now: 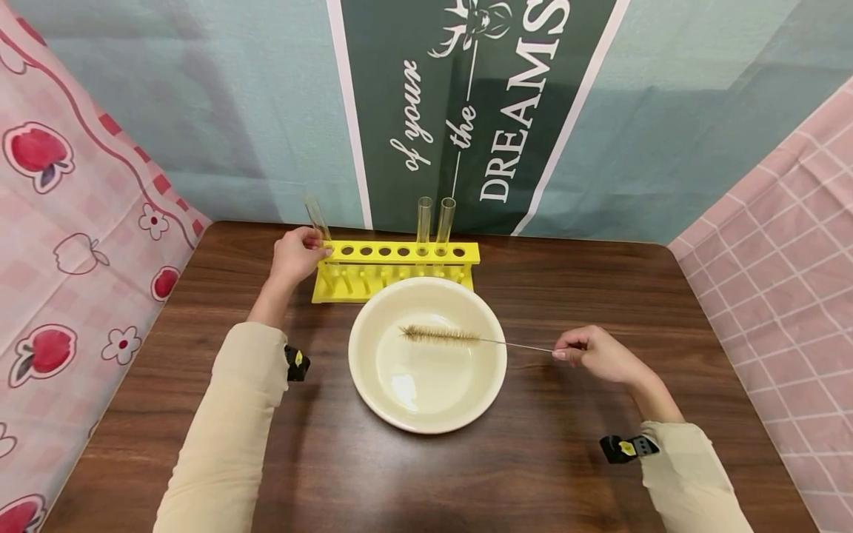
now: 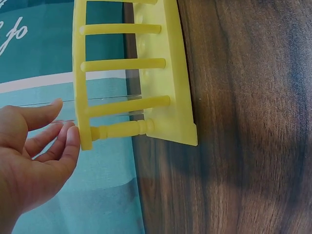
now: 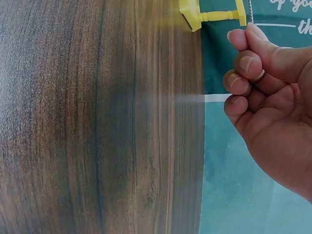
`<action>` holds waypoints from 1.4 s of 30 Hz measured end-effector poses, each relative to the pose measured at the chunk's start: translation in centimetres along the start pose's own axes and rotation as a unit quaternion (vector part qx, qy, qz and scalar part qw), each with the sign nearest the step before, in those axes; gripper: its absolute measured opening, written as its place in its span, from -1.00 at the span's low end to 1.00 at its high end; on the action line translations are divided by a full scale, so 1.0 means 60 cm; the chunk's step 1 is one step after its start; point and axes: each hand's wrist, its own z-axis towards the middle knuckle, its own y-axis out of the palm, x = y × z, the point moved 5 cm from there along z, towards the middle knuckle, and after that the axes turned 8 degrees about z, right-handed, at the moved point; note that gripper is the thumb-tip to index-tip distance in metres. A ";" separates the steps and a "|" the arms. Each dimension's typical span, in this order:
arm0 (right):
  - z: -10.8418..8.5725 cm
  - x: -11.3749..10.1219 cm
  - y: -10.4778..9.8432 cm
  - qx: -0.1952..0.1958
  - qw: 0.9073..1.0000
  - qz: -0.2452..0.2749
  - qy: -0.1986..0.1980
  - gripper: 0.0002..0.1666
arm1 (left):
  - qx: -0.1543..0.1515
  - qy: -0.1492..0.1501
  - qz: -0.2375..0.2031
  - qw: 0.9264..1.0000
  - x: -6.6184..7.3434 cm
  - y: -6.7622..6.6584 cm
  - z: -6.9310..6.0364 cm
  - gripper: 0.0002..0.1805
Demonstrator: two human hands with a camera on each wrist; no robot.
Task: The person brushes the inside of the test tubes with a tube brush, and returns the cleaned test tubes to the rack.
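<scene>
At the left end of the yellow test tube rack [image 1: 373, 252], my left hand [image 1: 296, 255] holds a clear test tube [image 1: 316, 215] between thumb and fingers. This tube leans left, its lower part down in the end hole. In the left wrist view the glass is very faint between the thumb and fingers of the left hand [image 2: 41, 151]. My right hand [image 1: 600, 354] pinches the wire handle of a test tube brush [image 1: 440, 335]. The brush's tan bristles lie over the cream basin [image 1: 426, 426]. In the right wrist view the twisted wire [image 3: 250, 10] rises from the right hand's [image 3: 273, 83] fingertips.
Two more clear test tubes [image 1: 424, 222] stand upright toward the rack's right end. The basin stands close in front of the rack and hides part of its base. A printed cloth [image 1: 233, 111] hangs behind the brown wooden table [image 1: 566, 281], with pink cloths at both sides.
</scene>
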 end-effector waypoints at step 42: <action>-0.001 -0.020 -0.006 0.002 1.000 0.018 0.020 -0.85 | -0.141 0.082 0.023 0.986 0.126 0.041 -0.022 -0.71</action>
